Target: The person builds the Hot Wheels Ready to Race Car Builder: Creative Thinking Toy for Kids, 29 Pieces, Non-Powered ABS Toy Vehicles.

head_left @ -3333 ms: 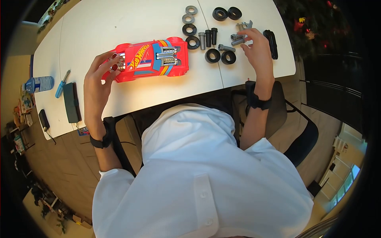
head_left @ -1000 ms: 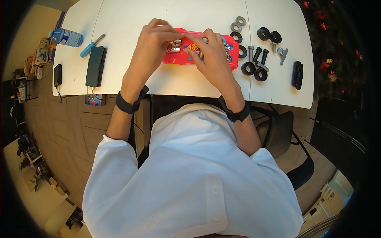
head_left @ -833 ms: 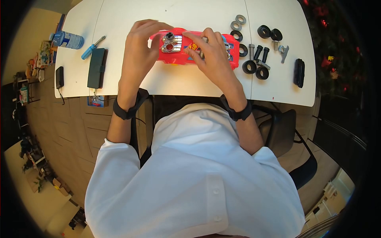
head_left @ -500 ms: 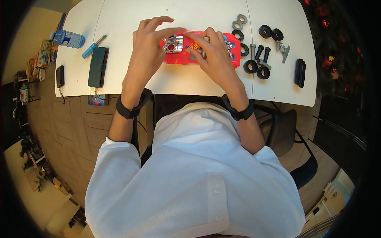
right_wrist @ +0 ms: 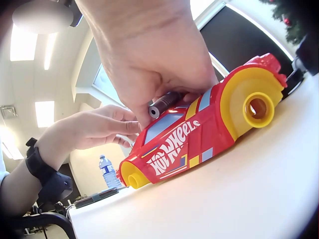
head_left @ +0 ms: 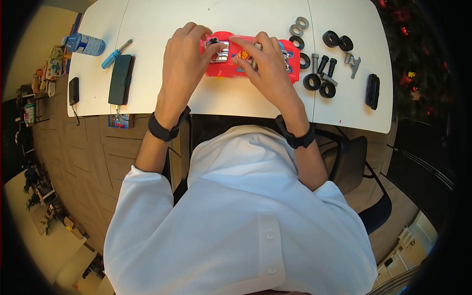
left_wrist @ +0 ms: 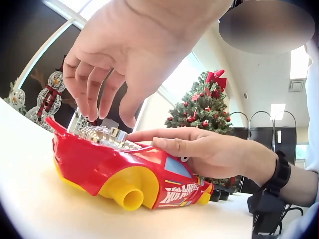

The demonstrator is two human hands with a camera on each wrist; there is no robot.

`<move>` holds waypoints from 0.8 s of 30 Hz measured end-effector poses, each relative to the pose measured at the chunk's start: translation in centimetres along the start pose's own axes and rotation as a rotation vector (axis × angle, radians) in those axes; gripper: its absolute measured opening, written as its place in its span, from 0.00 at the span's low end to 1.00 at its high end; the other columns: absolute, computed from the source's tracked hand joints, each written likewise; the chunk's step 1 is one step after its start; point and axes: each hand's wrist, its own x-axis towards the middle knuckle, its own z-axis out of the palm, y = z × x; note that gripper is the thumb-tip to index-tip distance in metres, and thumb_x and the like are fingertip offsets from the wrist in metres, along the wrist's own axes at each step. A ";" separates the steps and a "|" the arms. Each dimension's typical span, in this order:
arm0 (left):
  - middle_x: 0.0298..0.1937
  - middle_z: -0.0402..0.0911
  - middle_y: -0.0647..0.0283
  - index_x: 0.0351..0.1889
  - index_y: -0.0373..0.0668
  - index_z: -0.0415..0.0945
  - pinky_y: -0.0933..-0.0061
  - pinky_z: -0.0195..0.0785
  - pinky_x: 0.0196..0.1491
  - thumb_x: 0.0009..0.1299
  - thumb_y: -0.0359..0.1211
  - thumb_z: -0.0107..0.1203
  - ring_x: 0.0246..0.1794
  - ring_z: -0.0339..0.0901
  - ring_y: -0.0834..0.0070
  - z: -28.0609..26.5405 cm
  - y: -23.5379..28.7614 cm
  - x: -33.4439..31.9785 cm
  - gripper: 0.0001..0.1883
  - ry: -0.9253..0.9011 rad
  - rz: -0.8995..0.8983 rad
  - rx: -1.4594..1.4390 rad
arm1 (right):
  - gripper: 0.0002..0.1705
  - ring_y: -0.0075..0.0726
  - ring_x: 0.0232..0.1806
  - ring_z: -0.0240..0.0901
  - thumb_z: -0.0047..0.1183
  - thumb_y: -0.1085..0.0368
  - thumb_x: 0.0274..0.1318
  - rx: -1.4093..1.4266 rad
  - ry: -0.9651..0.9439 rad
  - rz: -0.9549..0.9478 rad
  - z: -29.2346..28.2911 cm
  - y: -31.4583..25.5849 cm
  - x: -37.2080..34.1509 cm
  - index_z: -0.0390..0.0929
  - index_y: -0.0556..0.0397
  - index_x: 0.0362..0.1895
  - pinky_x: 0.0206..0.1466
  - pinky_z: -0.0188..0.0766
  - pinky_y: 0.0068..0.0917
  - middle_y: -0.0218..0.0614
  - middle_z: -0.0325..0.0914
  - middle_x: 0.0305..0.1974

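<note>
A red toy car (head_left: 223, 71) with yellow wheel hubs and no wheels stands on the white table. Over the chrome engine (left_wrist: 99, 137) at its left end hangs my left hand (head_left: 184, 59). A grey knob (left_wrist: 110, 123) on that engine lies between its thumb and loosely bent fingers, which stand apart around it. My right hand (head_left: 268, 71) rests on the car's roof, with index finger and thumb against the body. Its other fingers curl round a dark grey bolt (right_wrist: 167, 103), whose end shows under the palm.
Right of the car lie black wheels (head_left: 330, 38), grey washers (head_left: 302, 22), several bolts (head_left: 323, 64) and a grey wrench (head_left: 355, 68). A black case (head_left: 372, 91) is farther right. At left are a screwdriver (head_left: 116, 55), a dark phone case (head_left: 121, 81) and a water bottle (head_left: 88, 45).
My right hand has come from the loose parts at right onto the car. My left hand has opened away from the grey knob and come back over it. The right hand barely moves lately.
</note>
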 end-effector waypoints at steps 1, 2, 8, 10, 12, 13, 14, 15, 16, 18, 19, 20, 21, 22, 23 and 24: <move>0.43 0.86 0.62 0.45 0.40 0.87 0.63 0.76 0.49 0.65 0.20 0.63 0.47 0.80 0.64 0.0 -0.2 0.0 0.12 -0.075 -0.049 0.052 | 0.26 0.48 0.52 0.64 0.66 0.62 0.61 -0.004 -0.002 0.002 0.0 0.0 0.0 0.80 0.43 0.65 0.57 0.67 0.44 0.39 0.69 0.46; 0.43 0.86 0.62 0.45 0.40 0.87 0.63 0.76 0.49 0.65 0.20 0.63 0.47 0.80 0.64 0.0 -0.2 0.1 0.12 -0.074 -0.050 0.052 | 0.26 0.48 0.52 0.63 0.66 0.62 0.61 -0.008 -0.004 0.004 0.0 0.1 0.0 0.81 0.43 0.64 0.57 0.67 0.44 0.39 0.69 0.46; 0.43 0.86 0.57 0.47 0.39 0.86 0.62 0.75 0.51 0.66 0.18 0.61 0.47 0.80 0.61 0.2 0.5 0.0 0.14 -0.052 0.171 -0.065 | 0.26 0.49 0.53 0.65 0.66 0.60 0.61 -0.028 -0.007 0.031 0.4 0.0 0.0 0.80 0.45 0.64 0.60 0.66 0.44 0.41 0.70 0.47; 0.46 0.85 0.57 0.52 0.39 0.86 0.64 0.76 0.50 0.67 0.20 0.62 0.47 0.81 0.65 -0.7 0.9 -0.1 0.15 0.024 0.237 -0.117 | 0.27 0.50 0.54 0.65 0.65 0.60 0.62 -0.041 0.005 0.013 0.2 -0.3 0.0 0.79 0.48 0.65 0.61 0.65 0.45 0.42 0.69 0.48; 0.49 0.84 0.58 0.53 0.38 0.85 0.66 0.77 0.49 0.68 0.21 0.62 0.46 0.82 0.68 -1.6 2.0 -0.4 0.15 -0.035 0.155 -0.212 | 0.32 0.53 0.55 0.65 0.61 0.62 0.66 -0.014 -0.004 -0.024 -0.1 -0.5 -0.2 0.70 0.55 0.71 0.63 0.63 0.50 0.46 0.68 0.50; 0.51 0.84 0.58 0.54 0.38 0.85 0.67 0.77 0.48 0.69 0.22 0.63 0.44 0.82 0.70 -2.0 2.4 -0.5 0.16 -0.091 0.055 -0.281 | 0.32 0.53 0.55 0.65 0.61 0.62 0.66 -0.031 0.004 -0.013 -0.4 -0.7 -0.2 0.70 0.55 0.71 0.63 0.63 0.50 0.46 0.68 0.50; 0.52 0.83 0.59 0.58 0.36 0.83 0.70 0.79 0.47 0.70 0.25 0.64 0.41 0.82 0.73 -2.3 2.7 -0.6 0.18 -0.131 0.094 -0.336 | 0.33 0.55 0.56 0.65 0.58 0.63 0.68 0.033 0.044 0.037 -0.8 -1.1 -0.3 0.65 0.56 0.73 0.64 0.62 0.51 0.48 0.68 0.51; 0.52 0.83 0.59 0.58 0.36 0.83 0.70 0.79 0.47 0.70 0.25 0.64 0.41 0.82 0.73 -2.5 3.4 -0.8 0.18 -0.135 0.097 -0.341 | 0.33 0.57 0.56 0.64 0.55 0.65 0.70 0.103 0.082 0.084 -1.1 -1.4 -0.3 0.61 0.58 0.75 0.64 0.61 0.52 0.49 0.67 0.52; 0.51 0.83 0.59 0.60 0.36 0.81 0.70 0.79 0.48 0.69 0.24 0.65 0.42 0.82 0.72 -2.6 4.4 -1.0 0.20 -0.190 0.079 -0.470 | 0.34 0.56 0.56 0.67 0.49 0.71 0.71 0.114 0.080 0.059 -1.6 -1.5 -0.2 0.53 0.57 0.76 0.63 0.65 0.51 0.50 0.66 0.53; 0.47 0.84 0.60 0.65 0.38 0.78 0.70 0.81 0.49 0.66 0.22 0.67 0.45 0.83 0.70 -2.5 5.2 -1.4 0.27 -0.256 0.103 -0.630 | 0.35 0.46 0.52 0.68 0.49 0.75 0.71 0.370 0.034 0.050 -2.6 -2.7 -0.4 0.51 0.56 0.77 0.59 0.67 0.44 0.47 0.66 0.53; 0.47 0.84 0.60 0.65 0.38 0.78 0.70 0.81 0.49 0.66 0.22 0.67 0.45 0.83 0.70 -2.3 5.2 -1.6 0.27 -0.255 0.093 -0.617 | 0.36 0.37 0.48 0.70 0.48 0.78 0.71 0.619 -0.007 0.037 -2.9 -3.4 -0.6 0.48 0.54 0.77 0.55 0.70 0.37 0.44 0.67 0.54; 0.48 0.84 0.60 0.65 0.38 0.79 0.71 0.81 0.48 0.65 0.21 0.67 0.45 0.83 0.69 -2.2 5.1 -1.6 0.27 -0.254 0.128 -0.578 | 0.39 0.32 0.46 0.72 0.48 0.82 0.69 0.611 -0.022 0.039 -2.9 -3.7 -0.7 0.45 0.52 0.77 0.52 0.72 0.31 0.42 0.68 0.54; 0.48 0.85 0.59 0.64 0.38 0.79 0.71 0.81 0.48 0.64 0.20 0.67 0.46 0.83 0.69 -2.1 4.7 -1.7 0.28 -0.254 0.163 -0.539 | 0.39 0.32 0.46 0.72 0.48 0.82 0.69 0.626 -0.027 0.032 -2.6 -3.7 -0.6 0.45 0.52 0.77 0.52 0.72 0.31 0.42 0.68 0.54; 0.49 0.86 0.59 0.62 0.38 0.81 0.71 0.81 0.47 0.64 0.20 0.67 0.43 0.84 0.68 -2.0 4.1 -1.7 0.25 -0.236 0.196 -0.470 | 0.40 0.32 0.46 0.72 0.48 0.82 0.68 0.654 0.013 0.024 -2.1 -3.6 -0.5 0.45 0.51 0.78 0.52 0.73 0.30 0.42 0.68 0.54; 0.49 0.86 0.59 0.62 0.38 0.81 0.71 0.81 0.47 0.64 0.20 0.67 0.43 0.84 0.68 -2.3 3.9 -1.6 0.25 -0.236 0.190 -0.457 | 0.41 0.32 0.46 0.72 0.49 0.83 0.68 0.681 0.055 0.018 -1.8 -3.5 -0.5 0.45 0.50 0.78 0.52 0.74 0.30 0.42 0.68 0.54; 0.49 0.86 0.59 0.59 0.38 0.82 0.72 0.81 0.46 0.66 0.21 0.67 0.41 0.84 0.69 -2.7 3.8 -1.5 0.22 -0.233 0.165 -0.469 | 0.41 0.33 0.47 0.73 0.55 0.80 0.66 0.826 0.067 0.065 -1.7 -3.4 -0.5 0.50 0.51 0.77 0.53 0.74 0.29 0.41 0.69 0.55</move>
